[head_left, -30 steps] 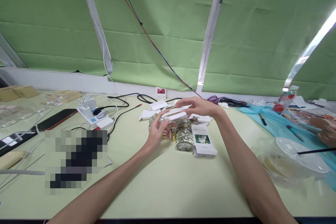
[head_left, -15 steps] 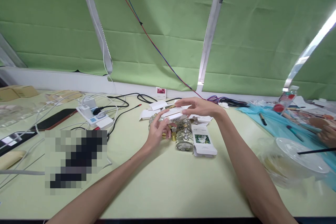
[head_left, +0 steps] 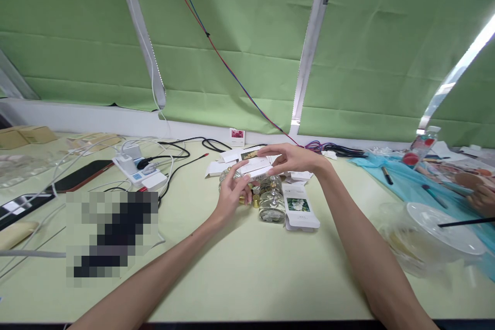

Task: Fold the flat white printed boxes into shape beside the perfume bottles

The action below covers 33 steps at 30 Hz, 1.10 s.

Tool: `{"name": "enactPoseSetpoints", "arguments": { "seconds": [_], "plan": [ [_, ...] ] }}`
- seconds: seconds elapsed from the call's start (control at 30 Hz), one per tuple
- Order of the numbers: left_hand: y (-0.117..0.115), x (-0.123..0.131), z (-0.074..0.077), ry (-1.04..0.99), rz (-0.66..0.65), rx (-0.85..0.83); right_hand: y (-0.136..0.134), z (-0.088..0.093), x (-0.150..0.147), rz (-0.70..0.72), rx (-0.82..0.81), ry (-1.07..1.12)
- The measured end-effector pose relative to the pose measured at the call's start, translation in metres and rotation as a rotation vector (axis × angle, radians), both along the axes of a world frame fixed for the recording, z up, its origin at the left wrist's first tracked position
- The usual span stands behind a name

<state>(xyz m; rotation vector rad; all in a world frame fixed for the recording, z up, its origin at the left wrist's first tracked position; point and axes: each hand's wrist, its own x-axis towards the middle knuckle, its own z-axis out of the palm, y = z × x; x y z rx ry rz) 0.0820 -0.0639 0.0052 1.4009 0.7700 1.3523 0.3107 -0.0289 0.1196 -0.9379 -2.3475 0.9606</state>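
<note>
Both my hands hold a small white carton [head_left: 255,166] above the pale green table [head_left: 247,273]. My left hand [head_left: 232,193] pinches its near left end with the fingers closed on it. My right hand [head_left: 291,158] grips its far right end from above. A dark, gold-edged opening shows at the carton's far end. Directly below stand round glass perfume bottles [head_left: 271,201] with gold caps. A closed white box with a flower picture [head_left: 299,207] lies just right of the bottles.
Flattened white cartons [head_left: 228,157] lie behind the bottles. A white power strip [head_left: 139,171] with cables and a dark phone [head_left: 79,176] sit at left. A clear plastic lidded bowl [head_left: 433,232] and a blue cloth [head_left: 402,180] with pens are at right; another person's hand [head_left: 483,198] shows there.
The carton has been turned in my hands so its dark open end now faces up at the back. Both hands stay in nearly the same place.
</note>
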Motion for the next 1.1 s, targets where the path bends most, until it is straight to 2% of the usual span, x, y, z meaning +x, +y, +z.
{"name": "enactPoseSetpoints", "arguments": {
  "seconds": [0.23,0.47,0.7,0.93,1.1],
  "plan": [
    [-0.004,0.001,0.002,0.017,0.001,0.057,0.003,-0.002,-0.001,0.057,-0.016,0.087],
    [-0.005,0.001,0.004,0.027,0.021,0.078,0.008,-0.007,0.001,0.049,-0.045,0.14],
    [-0.006,0.002,0.003,0.016,0.025,0.124,0.01,-0.012,0.006,-0.052,-0.302,0.134],
    [-0.003,0.001,-0.002,0.02,-0.016,0.176,0.011,-0.015,0.002,0.086,-0.391,0.233],
    [-0.003,0.001,-0.004,0.044,-0.03,0.193,0.014,-0.017,0.001,0.122,-0.311,0.217]
  ]
}}
